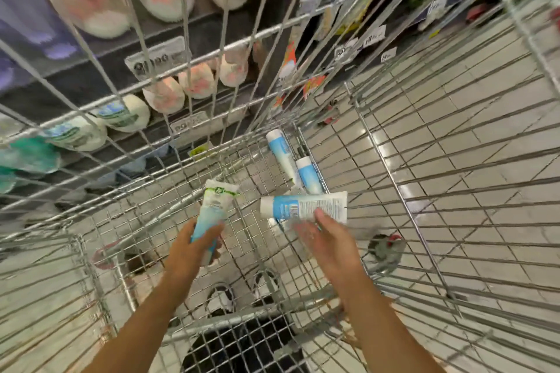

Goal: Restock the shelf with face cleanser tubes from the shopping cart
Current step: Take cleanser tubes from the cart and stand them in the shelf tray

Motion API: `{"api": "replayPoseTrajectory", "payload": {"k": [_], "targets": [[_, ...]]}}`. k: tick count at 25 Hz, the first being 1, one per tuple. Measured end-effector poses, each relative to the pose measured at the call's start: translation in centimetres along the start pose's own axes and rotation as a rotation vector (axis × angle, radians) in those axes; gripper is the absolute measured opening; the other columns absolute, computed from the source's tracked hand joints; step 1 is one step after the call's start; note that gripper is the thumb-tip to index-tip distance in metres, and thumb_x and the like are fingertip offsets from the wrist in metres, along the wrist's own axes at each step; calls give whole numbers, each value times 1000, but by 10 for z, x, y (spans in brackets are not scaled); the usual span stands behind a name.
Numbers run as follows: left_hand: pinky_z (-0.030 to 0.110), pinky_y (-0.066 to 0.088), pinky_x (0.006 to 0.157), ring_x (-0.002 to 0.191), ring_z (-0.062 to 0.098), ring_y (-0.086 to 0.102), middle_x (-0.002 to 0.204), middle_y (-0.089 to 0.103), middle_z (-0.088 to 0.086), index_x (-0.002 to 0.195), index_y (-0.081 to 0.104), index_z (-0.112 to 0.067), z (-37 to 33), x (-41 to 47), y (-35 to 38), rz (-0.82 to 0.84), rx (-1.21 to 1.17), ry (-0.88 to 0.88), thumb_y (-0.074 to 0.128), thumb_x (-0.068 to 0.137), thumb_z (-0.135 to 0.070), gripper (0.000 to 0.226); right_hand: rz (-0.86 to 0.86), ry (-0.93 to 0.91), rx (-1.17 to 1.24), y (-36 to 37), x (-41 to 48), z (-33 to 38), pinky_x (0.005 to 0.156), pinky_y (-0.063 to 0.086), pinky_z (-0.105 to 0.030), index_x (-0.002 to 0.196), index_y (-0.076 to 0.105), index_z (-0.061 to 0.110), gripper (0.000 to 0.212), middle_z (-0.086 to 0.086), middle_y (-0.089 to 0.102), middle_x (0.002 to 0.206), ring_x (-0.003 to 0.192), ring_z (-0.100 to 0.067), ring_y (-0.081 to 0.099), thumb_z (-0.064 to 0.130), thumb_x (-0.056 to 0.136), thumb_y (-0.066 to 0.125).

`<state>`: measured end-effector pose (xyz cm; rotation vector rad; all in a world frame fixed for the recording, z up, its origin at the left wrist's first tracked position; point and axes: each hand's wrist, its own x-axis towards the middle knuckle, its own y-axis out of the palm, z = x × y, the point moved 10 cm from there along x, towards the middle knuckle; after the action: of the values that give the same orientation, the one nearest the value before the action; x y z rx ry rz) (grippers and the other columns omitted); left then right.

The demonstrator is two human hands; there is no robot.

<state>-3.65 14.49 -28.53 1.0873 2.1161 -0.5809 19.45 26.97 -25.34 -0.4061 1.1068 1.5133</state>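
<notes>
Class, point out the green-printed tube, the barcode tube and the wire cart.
White and blue tube with green-printed end (212, 211): head view, mid-body.
White and blue barcode tube (303, 206): head view, label.
Silver wire cart (151, 221): head view, floor mesh.

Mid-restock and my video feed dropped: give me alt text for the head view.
The left hand grips a green-labelled tube inside the wire shopping cart, while the open right hand reaches a barcode tube beside it, fingertips at its edge. Two more tubes lie in the cart's far corner; a stocked shelf shows beyond the wires.
</notes>
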Motion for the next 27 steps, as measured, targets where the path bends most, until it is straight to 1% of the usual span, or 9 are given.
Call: {"api": "replayPoseTrajectory", "payload": {"k": [4, 6, 11, 15, 18, 20, 23, 25, 27], "targets": [[22, 47, 41, 44, 12, 60, 59, 69, 3, 88, 63, -21, -30, -28, -15, -24, -47, 50, 58, 84, -45, 25, 122, 97, 126, 44, -24, 5, 83, 53, -51, 99, 72, 15, 48, -9, 71, 94, 80, -22, 69, 49, 89, 40], [21, 48, 41, 44, 10, 62, 56, 69, 1, 83, 63, -18, -43, -42, -23, -24, -53, 19, 63, 78, -44, 27, 148, 185, 18, 63, -42, -2, 75, 55, -45, 91, 72, 14, 59, -9, 70, 82, 71, -23, 67, 60, 86, 36], [25, 49, 39, 50, 17, 67, 66, 72, 5, 105, 57, -9, -83, -84, -19, 99, -163, -62, 66, 84, -10, 23, 78, 221, -303, 92, -103, 6, 43, 51, -27, 88, 57, 13, 35, -8, 62, 56, 43, -18, 60, 47, 88, 51], [28, 53, 48, 60, 20, 69, 84, 72, 12, 115, 51, -7, -140, -128, -12, 202, -167, 57, 66, 84, -12, 35, 142, 118, -452, 130, -149, 43, 42, 49, -26, 102, 49, 14, 41, -11, 58, 62, 43, -21, 55, 44, 79, 64], [24, 50, 41, 47, 16, 64, 63, 71, 5, 97, 55, -13, -192, -168, -24, 178, -223, 173, 65, 83, -12, 17, 164, 2, -490, 161, -182, 79, 44, 49, -29, 115, 45, 17, 54, -10, 58, 64, 47, -21, 56, 42, 74, 70], [21, 46, 38, 43, 14, 61, 57, 67, 4, 92, 57, -12, -227, -201, -36, 173, -258, 259, 61, 85, -15, 9, 209, -87, -512, 184, -208, 98, 46, 49, -29, 111, 51, 20, 57, -9, 59, 63, 48, -20, 56, 47, 67, 72], [23, 47, 43, 51, 15, 63, 66, 69, 3, 97, 62, -12, -262, -254, -64, 138, -263, 388, 66, 76, -36, 32, 276, -199, -488, 215, -251, 112, 46, 49, -30, 99, 62, 29, 51, -9, 59, 62, 46, -20, 56, 55, 57, 76], [25, 49, 46, 56, 15, 64, 72, 70, 3, 96, 64, -17, -276, -286, -82, 95, -283, 445, 67, 69, -44, 38, 316, -276, -496, 233, -279, 115, 45, 49, -29, 99, 62, 26, 53, -6, 59, 59, 44, -20, 56, 56, 58, 75], [24, 50, 46, 54, 15, 63, 74, 70, 5, 94, 62, -16, -283, -317, -97, 28, -351, 497, 65, 76, -37, 27, 372, -296, -505, 251, -304, 112, 44, 48, -29, 102, 58, 18, 56, -5, 58, 61, 43, -19, 56, 55, 62, 73]]}}
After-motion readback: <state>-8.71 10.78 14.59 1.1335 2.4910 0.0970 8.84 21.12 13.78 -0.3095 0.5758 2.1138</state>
